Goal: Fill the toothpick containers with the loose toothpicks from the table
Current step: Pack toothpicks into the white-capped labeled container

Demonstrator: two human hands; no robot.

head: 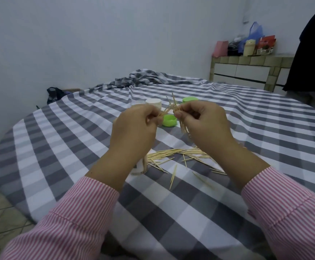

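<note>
Both my hands are raised over the checked table. My right hand (205,121) grips a bundle of toothpicks (173,105) that sticks out above and below its fingers. My left hand (136,126) pinches a few toothpicks of the same bundle at its tips. A pile of loose toothpicks (179,154) lies on the cloth below my hands. A clear toothpick container (140,166) stands partly hidden behind my left wrist. A green lid (169,120) lies between my hands, another green lid (190,100) farther back. A white container (153,103) stands at the back left.
The round table carries a grey and white checked cloth (68,143), bunched up at the far side. A person in dark clothes (310,59) stands at the right edge. A tiled counter (246,68) with bags is behind. Tiled floor shows at the lower left.
</note>
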